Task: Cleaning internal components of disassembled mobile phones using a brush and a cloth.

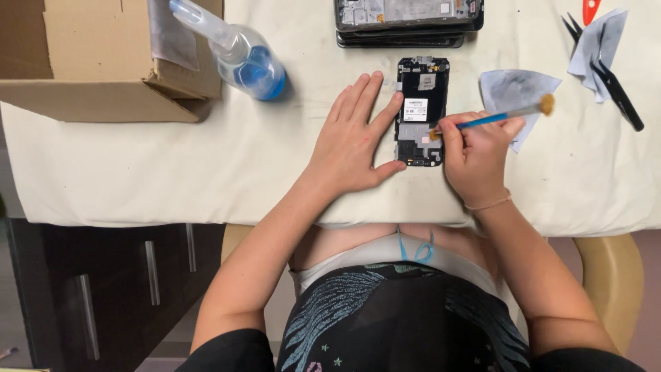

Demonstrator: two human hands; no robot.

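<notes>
Head camera looks down on both hands at a table covered with a pale cloth [172,172]. The right hand [475,155] is closed around a small brush [506,116] with a blue handle, pinching it like a pen between thumb and fingers; the bristle end touches the lower right part of an opened phone [421,110], and the far end of the handle points toward 2 o'clock. The left hand [354,141] lies flat and spread on the cloth, its index finger and thumb touching the left edge of the phone, so the phone sits between the two hands, at the centre of the table edge near the body.

For good brushing, I judge that the strokes should be short and light, going out from the small parts toward the edge, while the flat hand keeps the phone from sliding. The brush is better held low on the handle, as it is now, for control.

From the phone, a grey wipe [513,93] lies at 3 o'clock just beside the right hand. A stack of other phone frames [406,21] is at 12 o'clock. A bottle with blue liquid [241,55] lies tilted at 10 o'clock, against a cardboard box [89,62]. Black tweezers [616,89] and another wipe [595,48] are at 2 o'clock, well apart.
</notes>
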